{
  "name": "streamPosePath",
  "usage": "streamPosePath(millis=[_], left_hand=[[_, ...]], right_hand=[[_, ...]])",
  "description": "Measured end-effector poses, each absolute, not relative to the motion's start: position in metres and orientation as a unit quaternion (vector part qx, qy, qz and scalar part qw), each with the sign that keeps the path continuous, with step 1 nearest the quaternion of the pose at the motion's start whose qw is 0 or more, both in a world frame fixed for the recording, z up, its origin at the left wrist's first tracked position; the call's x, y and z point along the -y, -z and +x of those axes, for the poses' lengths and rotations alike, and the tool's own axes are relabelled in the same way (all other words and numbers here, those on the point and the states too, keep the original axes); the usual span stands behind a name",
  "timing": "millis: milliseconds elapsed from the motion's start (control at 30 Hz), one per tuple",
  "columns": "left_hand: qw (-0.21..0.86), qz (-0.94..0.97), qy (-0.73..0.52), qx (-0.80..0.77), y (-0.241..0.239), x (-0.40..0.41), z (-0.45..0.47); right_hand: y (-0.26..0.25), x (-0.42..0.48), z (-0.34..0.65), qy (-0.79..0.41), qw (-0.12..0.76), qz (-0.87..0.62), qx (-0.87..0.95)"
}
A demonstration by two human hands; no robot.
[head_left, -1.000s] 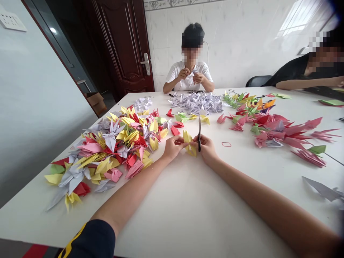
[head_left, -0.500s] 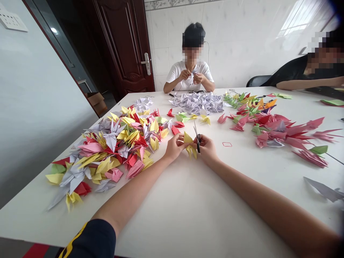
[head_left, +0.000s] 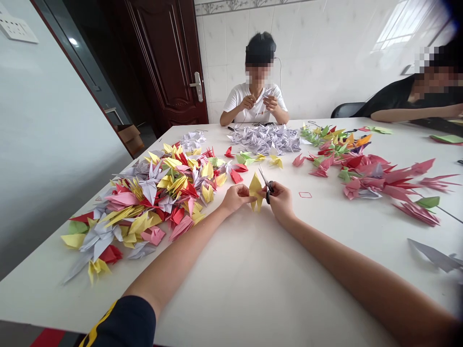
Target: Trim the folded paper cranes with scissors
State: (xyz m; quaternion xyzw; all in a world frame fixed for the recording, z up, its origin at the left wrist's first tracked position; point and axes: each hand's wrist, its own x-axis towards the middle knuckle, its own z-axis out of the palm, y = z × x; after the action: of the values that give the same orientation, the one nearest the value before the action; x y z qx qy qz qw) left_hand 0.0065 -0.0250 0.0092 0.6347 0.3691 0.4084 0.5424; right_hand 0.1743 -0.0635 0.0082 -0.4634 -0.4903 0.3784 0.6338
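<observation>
A yellow folded paper piece [head_left: 255,185] is upright between my hands, its single point up and two points down. My left hand [head_left: 236,197] pinches its left edge between thumb and fingers. In my right hand [head_left: 280,198] is a pair of small scissors [head_left: 265,180] with black handles, blades pointing up and away. The fingertips of that hand also touch the right side of the yellow paper. Left of my hands spreads a big heap of folded paper pieces [head_left: 177,180] in yellow, red, pink, pale lilac and green.
Across the white table [head_left: 231,289], a person in a white shirt [head_left: 253,99] handles pale paper behind a lilac paper pile [head_left: 269,139]. Pink and red folded papers [head_left: 388,176] lie on the right. Another person in black [head_left: 394,96] leans at the far right.
The yellow paper has turned more face-on and upright between my hands. The scissors have shifted slightly and tilt more to the left. Opposite, the person's hands have moved a little apart.
</observation>
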Motion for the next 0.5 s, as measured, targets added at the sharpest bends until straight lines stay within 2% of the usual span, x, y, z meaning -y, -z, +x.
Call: streamPosePath(millis=[333, 500], left_hand=[[0.514, 0.648, -0.397, -0.398, -0.013, 0.0301, 0.0105], [0.559, 0.628, -0.399, -0.367, -0.0115, 0.0271, 0.0072]], right_hand=[[-0.0142, 0.0678, 0.1705, -0.385, 0.653, -0.486, 0.436], [-0.0142, 0.067, 0.1709, -0.399, 0.667, -0.473, 0.414]])
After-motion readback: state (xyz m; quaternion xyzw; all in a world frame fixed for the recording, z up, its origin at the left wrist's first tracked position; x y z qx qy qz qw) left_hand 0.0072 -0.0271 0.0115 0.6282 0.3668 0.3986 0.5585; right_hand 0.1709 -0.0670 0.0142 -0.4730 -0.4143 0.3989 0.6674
